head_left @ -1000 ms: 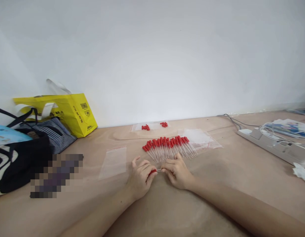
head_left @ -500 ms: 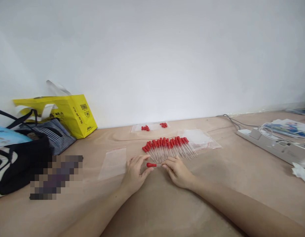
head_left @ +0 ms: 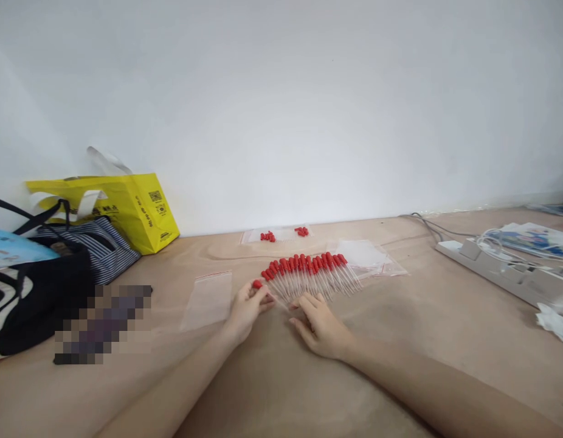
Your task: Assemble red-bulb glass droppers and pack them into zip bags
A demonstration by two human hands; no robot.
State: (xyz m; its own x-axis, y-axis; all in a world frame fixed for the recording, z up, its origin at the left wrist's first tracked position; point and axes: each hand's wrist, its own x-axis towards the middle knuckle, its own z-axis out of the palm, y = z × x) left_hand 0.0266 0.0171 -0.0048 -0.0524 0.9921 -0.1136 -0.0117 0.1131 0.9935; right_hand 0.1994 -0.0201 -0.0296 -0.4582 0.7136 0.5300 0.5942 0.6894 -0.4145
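My left hand point(head_left: 245, 311) has its thumb and fingers closed on a dropper point(head_left: 276, 299). The red bulb pokes out on the far left side of my grip, and the clear tube slants toward the near right, between my hands. My right hand point(head_left: 324, 328) has its thumb and forefinger parted, close to the tube's tip; I cannot tell whether they touch it.

Just beyond my hands, a row of droppers point(head_left: 304, 265) lies side by side on the table point(head_left: 263, 383), bulbs at the far end, tubes pointing near and right. A clear bag point(head_left: 207, 301) lies flat to the left of my left hand. More bags point(head_left: 361, 254) lie right of the row, partly overlapping. On the far side, near the wall point(head_left: 281, 121), red bulbs point(head_left: 268, 236) sit in two clusters. Well to the right is a power strip point(head_left: 495, 271); far left stands a yellow bag point(head_left: 145, 213).
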